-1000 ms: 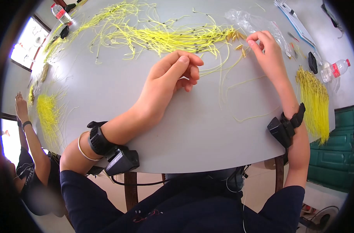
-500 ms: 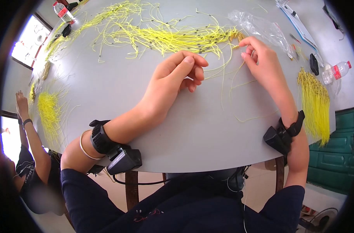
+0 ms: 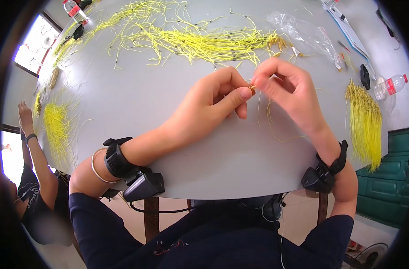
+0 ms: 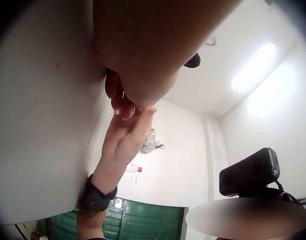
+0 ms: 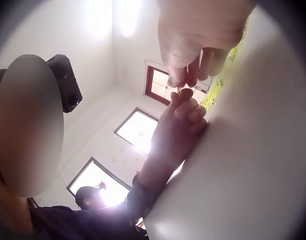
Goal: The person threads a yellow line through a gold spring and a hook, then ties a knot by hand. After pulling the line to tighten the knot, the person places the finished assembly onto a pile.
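Note:
A small gold-coloured coil (image 3: pixel 252 89) sits between the two hands above the near half of the table. My left hand (image 3: pixel 218 95) pinches it between thumb and curled forefinger. From the other side my right hand (image 3: pixel 287 87) pinches at the same coil, its thumb blurred. In the right wrist view the ribbed coil (image 5: pixel 182 92) shows between the fingertips of both hands. Thin yellow cord (image 3: pixel 271 117) trails on the table below the right hand. Beyond the hands lies a long bundle of yellow cords (image 3: pixel 191 42) with dark bits and gold-coloured ends.
A clear plastic bag (image 3: pixel 303 33) lies at the far right, near a blue-edged clipboard (image 3: pixel 348 29). Another yellow bundle (image 3: pixel 365 121) hangs over the right edge by a bottle (image 3: pixel 390 86). More yellow strands (image 3: pixel 56 127) lie left, beside another person's arm (image 3: pixel 31 130).
My right hand has come from the gold ends of the cord bundle, down and left to my left hand. The left hand has moved slightly right and now pinches the coil.

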A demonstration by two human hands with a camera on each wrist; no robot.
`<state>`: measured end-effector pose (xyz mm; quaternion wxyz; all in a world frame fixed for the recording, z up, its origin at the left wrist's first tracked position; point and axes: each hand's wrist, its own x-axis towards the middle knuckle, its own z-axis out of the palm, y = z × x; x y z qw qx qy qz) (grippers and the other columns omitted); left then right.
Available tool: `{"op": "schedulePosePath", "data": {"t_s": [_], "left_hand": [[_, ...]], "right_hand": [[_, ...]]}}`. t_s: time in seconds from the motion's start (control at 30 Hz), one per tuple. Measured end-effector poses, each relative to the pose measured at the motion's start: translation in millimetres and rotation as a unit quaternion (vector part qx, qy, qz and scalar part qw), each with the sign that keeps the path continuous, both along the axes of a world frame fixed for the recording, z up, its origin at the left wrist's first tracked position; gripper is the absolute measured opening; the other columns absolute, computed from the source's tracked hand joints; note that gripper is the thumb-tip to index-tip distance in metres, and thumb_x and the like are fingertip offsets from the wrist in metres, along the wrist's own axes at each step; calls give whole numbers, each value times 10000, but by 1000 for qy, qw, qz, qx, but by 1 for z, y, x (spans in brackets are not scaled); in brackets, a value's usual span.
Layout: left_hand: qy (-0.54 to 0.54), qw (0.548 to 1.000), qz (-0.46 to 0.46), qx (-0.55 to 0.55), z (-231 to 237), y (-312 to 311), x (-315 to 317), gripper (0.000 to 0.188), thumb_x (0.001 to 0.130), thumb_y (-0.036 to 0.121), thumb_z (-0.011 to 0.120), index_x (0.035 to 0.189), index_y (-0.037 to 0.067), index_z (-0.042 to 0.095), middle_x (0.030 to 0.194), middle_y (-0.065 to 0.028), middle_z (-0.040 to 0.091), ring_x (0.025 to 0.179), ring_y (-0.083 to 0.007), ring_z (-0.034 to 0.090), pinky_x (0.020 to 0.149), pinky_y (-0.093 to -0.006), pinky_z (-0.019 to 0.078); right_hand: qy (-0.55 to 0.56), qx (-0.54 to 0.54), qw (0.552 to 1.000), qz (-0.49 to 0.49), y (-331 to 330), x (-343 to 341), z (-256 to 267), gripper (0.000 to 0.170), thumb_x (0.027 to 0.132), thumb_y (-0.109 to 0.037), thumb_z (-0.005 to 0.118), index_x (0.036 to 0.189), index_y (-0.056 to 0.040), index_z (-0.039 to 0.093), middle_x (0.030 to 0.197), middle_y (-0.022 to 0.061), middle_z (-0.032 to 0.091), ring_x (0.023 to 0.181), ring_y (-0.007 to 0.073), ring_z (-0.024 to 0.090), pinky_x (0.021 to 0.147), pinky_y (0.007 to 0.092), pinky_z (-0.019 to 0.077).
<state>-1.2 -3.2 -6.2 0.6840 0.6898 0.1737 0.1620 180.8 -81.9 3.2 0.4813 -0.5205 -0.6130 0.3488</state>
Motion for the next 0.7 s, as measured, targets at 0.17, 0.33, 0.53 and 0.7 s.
{"op": "schedulePosePath", "data": {"t_s": [0.17, 0.33, 0.53, 0.7], "left_hand": [[44, 991, -87, 88, 6, -6, -1, 171, 899, 178, 527, 910, 11, 559, 728, -16, 573, 693, -72, 539, 632, -222, 421], [32, 979, -122, 163, 5, -7, -1, 126, 859, 123, 561, 858, 4, 601, 743, -41, 582, 695, -99, 559, 620, -240, 442], [15, 979, -117, 166, 2, -7, -1, 128, 855, 121, 564, 863, -1, 600, 772, -48, 587, 690, -110, 565, 625, -239, 444], [43, 987, -109, 114, 6, -7, -1, 124, 861, 121, 557, 874, 7, 605, 806, -48, 583, 718, -95, 554, 635, -225, 433]], "right_hand": [[-212, 105, 971, -33, 11, 8, -7, 220, 860, -228, 558, 988, -53, 599, 1057, 74, 586, 1006, 230, 525, 835, 324, 422], [-401, 159, 901, 45, 14, 5, -12, 312, 848, -245, 556, 1119, -90, 574, 1237, 93, 492, 1215, 313, 369, 1017, 411, 300], [-424, 152, 892, 48, 16, 3, -14, 318, 836, -199, 564, 1125, -67, 569, 1200, 96, 512, 1226, 302, 365, 1016, 405, 304], [-328, 179, 927, 9, 14, 4, -9, 230, 825, -109, 566, 1033, -16, 603, 1061, 99, 577, 1047, 282, 507, 900, 362, 403]]}}
